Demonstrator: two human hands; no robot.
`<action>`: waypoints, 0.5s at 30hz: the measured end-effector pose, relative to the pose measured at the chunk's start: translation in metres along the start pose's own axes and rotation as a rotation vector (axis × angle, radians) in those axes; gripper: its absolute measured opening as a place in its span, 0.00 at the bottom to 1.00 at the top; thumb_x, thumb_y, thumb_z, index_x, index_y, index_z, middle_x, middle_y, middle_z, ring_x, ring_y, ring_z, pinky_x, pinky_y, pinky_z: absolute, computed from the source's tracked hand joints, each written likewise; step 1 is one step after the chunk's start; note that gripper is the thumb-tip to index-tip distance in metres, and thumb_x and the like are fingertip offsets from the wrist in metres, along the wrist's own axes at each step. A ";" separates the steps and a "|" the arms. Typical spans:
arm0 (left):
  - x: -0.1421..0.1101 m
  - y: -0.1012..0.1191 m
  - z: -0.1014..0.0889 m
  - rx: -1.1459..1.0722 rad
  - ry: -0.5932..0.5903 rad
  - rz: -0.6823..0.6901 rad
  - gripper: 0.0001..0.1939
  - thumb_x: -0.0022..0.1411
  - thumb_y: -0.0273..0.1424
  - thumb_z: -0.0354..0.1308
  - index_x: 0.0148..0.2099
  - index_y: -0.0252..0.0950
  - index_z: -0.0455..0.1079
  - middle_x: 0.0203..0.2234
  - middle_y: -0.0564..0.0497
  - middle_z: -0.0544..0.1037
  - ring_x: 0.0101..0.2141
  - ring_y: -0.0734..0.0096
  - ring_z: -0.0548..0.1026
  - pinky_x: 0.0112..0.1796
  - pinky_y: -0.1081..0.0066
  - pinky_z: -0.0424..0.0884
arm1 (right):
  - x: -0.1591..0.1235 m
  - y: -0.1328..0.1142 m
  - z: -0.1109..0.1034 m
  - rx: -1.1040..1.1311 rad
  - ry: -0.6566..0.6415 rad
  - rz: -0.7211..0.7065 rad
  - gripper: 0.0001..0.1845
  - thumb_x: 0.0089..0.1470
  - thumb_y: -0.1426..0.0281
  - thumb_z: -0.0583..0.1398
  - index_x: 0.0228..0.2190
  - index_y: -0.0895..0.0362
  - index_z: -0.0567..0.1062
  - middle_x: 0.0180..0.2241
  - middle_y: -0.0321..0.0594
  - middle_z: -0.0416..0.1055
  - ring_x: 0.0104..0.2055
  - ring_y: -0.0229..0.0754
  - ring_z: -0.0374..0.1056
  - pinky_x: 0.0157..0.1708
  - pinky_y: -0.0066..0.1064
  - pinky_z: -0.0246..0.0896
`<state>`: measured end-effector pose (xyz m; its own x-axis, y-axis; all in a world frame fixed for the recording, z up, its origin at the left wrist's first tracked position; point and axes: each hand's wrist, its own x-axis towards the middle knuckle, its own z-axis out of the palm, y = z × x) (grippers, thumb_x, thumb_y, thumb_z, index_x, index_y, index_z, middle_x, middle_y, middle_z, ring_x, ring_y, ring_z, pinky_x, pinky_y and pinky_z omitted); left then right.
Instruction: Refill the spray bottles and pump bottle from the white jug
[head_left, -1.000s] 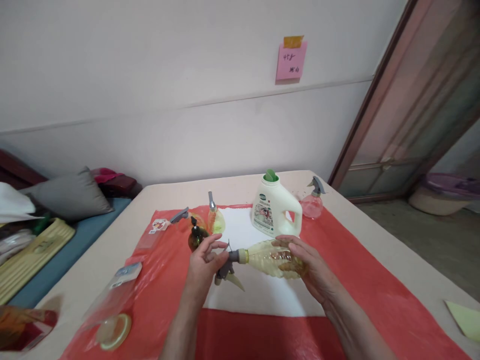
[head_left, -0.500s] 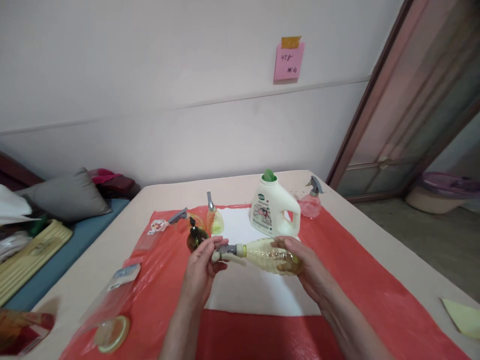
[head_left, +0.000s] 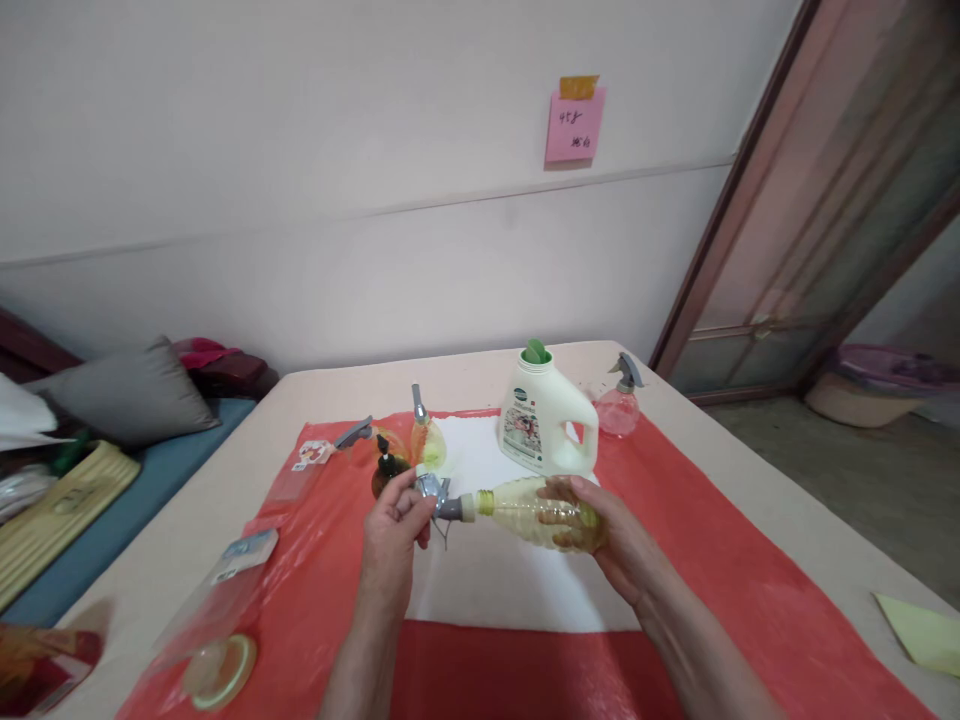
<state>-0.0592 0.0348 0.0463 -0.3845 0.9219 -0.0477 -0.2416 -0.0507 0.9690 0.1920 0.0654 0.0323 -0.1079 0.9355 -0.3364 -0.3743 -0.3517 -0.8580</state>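
Over the white sheet [head_left: 517,595], a clear yellowish bottle [head_left: 517,508] lies sideways in the air, its ribbed body wrapped by the fingers of my right hand [head_left: 619,530]. My left hand [head_left: 394,520] pinches a grey spray trigger head [head_left: 451,509] by its nozzle end. The head's pale collar points at the bottle's neck, where yellow-green threads show beside it; a thin gap seems to part them. Just beyond my left hand stands a dark brown pump bottle [head_left: 386,475], partly hidden. Past it are a yellow spray bottle [head_left: 429,445] and an orange one [head_left: 388,442].
A large white jug [head_left: 551,420] with a green spout stands at the back centre. Right of it is a pink spray bottle [head_left: 619,410]. Red plastic sheeting [head_left: 720,570] covers much of the table. Clear packets [head_left: 247,550] and a tape roll [head_left: 232,670] lie at left.
The spray head has turned in my left fingers, and its collar has shifted slightly left, baring the bottle's neck threads. My right hand keeps its hold on the bottle in nearly the same place.
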 end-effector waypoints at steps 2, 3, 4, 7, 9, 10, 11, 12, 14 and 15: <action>0.001 0.001 -0.002 -0.028 0.031 0.021 0.29 0.49 0.36 0.72 0.52 0.36 0.70 0.16 0.64 0.63 0.17 0.82 0.62 0.20 0.78 0.57 | 0.000 -0.002 0.000 0.031 0.019 0.013 0.23 0.44 0.50 0.68 0.35 0.55 0.81 0.42 0.44 0.78 0.35 0.47 0.76 0.30 0.35 0.69; 0.001 0.001 -0.004 -0.038 0.046 0.028 0.29 0.49 0.36 0.71 0.53 0.37 0.70 0.16 0.65 0.62 0.17 0.82 0.61 0.21 0.78 0.57 | 0.000 -0.002 0.000 0.043 0.027 0.017 0.23 0.44 0.51 0.68 0.35 0.55 0.81 0.41 0.44 0.78 0.35 0.47 0.76 0.30 0.35 0.69; 0.001 0.002 -0.005 -0.044 0.062 0.031 0.29 0.50 0.35 0.71 0.54 0.38 0.70 0.16 0.65 0.62 0.17 0.82 0.61 0.21 0.78 0.57 | 0.001 -0.003 0.000 0.053 0.037 0.019 0.22 0.44 0.51 0.68 0.35 0.55 0.81 0.40 0.44 0.79 0.34 0.47 0.76 0.30 0.35 0.69; 0.002 0.003 -0.008 -0.058 0.112 0.030 0.28 0.50 0.35 0.70 0.53 0.39 0.71 0.18 0.64 0.65 0.17 0.83 0.62 0.21 0.79 0.57 | 0.003 -0.005 -0.004 0.090 0.068 0.011 0.21 0.45 0.53 0.68 0.34 0.56 0.81 0.39 0.44 0.79 0.34 0.46 0.76 0.30 0.35 0.69; 0.003 0.004 -0.009 -0.084 0.144 0.038 0.27 0.50 0.34 0.70 0.52 0.39 0.71 0.18 0.63 0.65 0.18 0.82 0.63 0.21 0.79 0.58 | 0.005 -0.008 -0.007 0.129 0.093 -0.005 0.19 0.45 0.54 0.69 0.33 0.56 0.81 0.38 0.43 0.80 0.34 0.46 0.76 0.31 0.34 0.70; 0.003 0.005 -0.009 -0.100 0.166 0.047 0.26 0.50 0.34 0.70 0.52 0.39 0.71 0.18 0.63 0.66 0.17 0.82 0.63 0.21 0.79 0.59 | 0.006 -0.009 -0.009 0.156 0.111 -0.016 0.18 0.46 0.55 0.69 0.32 0.55 0.81 0.38 0.42 0.80 0.35 0.46 0.76 0.31 0.34 0.70; 0.004 0.005 -0.009 -0.116 0.194 0.059 0.27 0.49 0.34 0.70 0.52 0.39 0.71 0.18 0.63 0.66 0.17 0.82 0.64 0.21 0.79 0.60 | 0.007 -0.011 -0.011 0.187 0.138 -0.029 0.17 0.47 0.55 0.68 0.32 0.55 0.81 0.37 0.41 0.80 0.36 0.46 0.77 0.30 0.33 0.70; 0.004 0.006 -0.010 -0.132 0.226 0.075 0.28 0.49 0.33 0.70 0.53 0.39 0.70 0.18 0.63 0.68 0.17 0.82 0.64 0.21 0.79 0.60 | 0.008 -0.012 -0.013 0.224 0.171 -0.041 0.16 0.48 0.55 0.68 0.31 0.54 0.80 0.36 0.40 0.80 0.36 0.46 0.77 0.30 0.33 0.70; 0.004 0.008 -0.010 -0.164 0.299 0.114 0.30 0.48 0.32 0.70 0.55 0.40 0.69 0.20 0.63 0.70 0.17 0.82 0.65 0.21 0.78 0.62 | 0.010 -0.013 -0.017 0.313 0.246 -0.075 0.14 0.49 0.56 0.68 0.32 0.52 0.79 0.35 0.37 0.80 0.36 0.45 0.77 0.29 0.32 0.70; 0.004 0.010 -0.010 -0.175 0.332 0.138 0.31 0.48 0.32 0.70 0.55 0.40 0.69 0.21 0.62 0.72 0.17 0.82 0.66 0.21 0.78 0.62 | 0.011 -0.014 -0.018 0.356 0.278 -0.094 0.13 0.50 0.56 0.67 0.32 0.51 0.79 0.34 0.35 0.80 0.36 0.44 0.77 0.29 0.32 0.71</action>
<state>-0.0721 0.0338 0.0529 -0.6842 0.7289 -0.0235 -0.3045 -0.2562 0.9174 0.2126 0.0797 0.0335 0.1743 0.9013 -0.3965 -0.6693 -0.1869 -0.7191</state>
